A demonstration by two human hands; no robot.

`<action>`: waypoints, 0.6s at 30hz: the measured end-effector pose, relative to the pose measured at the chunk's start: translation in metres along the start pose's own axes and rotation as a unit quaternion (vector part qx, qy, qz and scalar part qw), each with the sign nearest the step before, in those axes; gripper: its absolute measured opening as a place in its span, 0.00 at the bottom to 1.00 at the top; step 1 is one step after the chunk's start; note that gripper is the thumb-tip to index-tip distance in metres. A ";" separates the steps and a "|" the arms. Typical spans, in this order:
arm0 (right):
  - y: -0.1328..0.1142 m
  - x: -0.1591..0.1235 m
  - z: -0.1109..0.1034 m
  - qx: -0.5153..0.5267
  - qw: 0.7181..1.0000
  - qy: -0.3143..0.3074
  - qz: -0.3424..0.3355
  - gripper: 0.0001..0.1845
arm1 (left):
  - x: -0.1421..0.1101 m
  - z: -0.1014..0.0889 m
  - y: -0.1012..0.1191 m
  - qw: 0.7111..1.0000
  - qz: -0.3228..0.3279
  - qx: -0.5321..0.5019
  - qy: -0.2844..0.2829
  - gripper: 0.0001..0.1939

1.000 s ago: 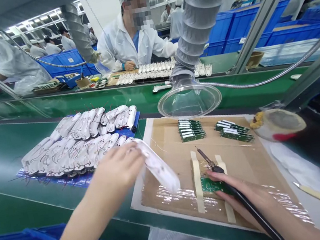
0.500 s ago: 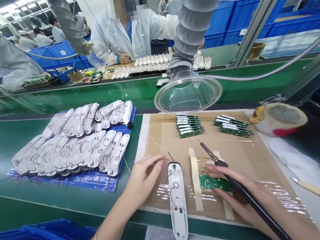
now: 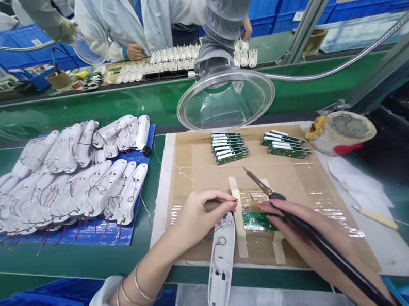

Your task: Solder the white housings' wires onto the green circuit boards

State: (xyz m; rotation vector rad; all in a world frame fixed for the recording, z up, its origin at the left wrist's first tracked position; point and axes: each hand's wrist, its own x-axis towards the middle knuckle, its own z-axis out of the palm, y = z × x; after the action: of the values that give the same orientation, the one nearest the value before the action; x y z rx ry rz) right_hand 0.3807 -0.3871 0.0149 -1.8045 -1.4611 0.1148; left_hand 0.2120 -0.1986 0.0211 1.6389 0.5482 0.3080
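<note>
My left hand (image 3: 203,216) is closed in a pinch over the top end of a white plastic housing (image 3: 222,270), on what looks like its thin red wire; the fingertips hide most of it. The housing lies tilted over the board's front edge, with a thin wire and small black parts inside. My right hand (image 3: 299,226) holds a soldering iron (image 3: 303,228), its tip pointing up and left. The fingertips of that hand also touch the right edge of a green circuit board (image 3: 257,221), which lies between strips of tape.
Stacks of circuit boards (image 3: 229,147) lie at the work board's back. White housings (image 3: 89,190) are piled on a blue sheet to the left. A clear fume hood (image 3: 225,100) hangs above. A round tip-cleaning dish (image 3: 342,132) and a cream-handled tool (image 3: 376,218) lie right. A co-worker (image 3: 150,16) sits opposite.
My left hand has moved right and closed at the housing's top end. The housing has tilted, its lower end swinging left. My right hand still holds the soldering iron. The view has tipped downward.
</note>
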 end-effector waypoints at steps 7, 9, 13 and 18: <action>-0.004 0.000 0.001 0.019 1.000 0.004 0.016 0.28 | -0.004 0.001 0.010 0.997 0.013 0.046 -0.052 0.11; -0.001 0.003 -0.006 0.047 0.993 0.098 0.054 0.20 | -0.005 0.003 0.011 0.997 0.010 0.057 -0.060 0.10; 0.010 0.012 -0.015 0.102 0.949 0.282 0.096 0.12 | -0.005 0.006 0.016 0.993 0.003 0.099 -0.070 0.08; 0.015 0.012 -0.007 0.202 0.936 0.273 0.089 0.14 | -0.002 0.008 0.026 0.980 0.015 0.179 -0.088 0.07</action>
State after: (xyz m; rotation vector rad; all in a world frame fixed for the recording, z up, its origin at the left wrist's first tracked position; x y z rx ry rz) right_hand 0.4001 -0.3811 0.0147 -1.4657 -0.8092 -0.0003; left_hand 0.2185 -0.2079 0.0454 2.0015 0.4619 0.0868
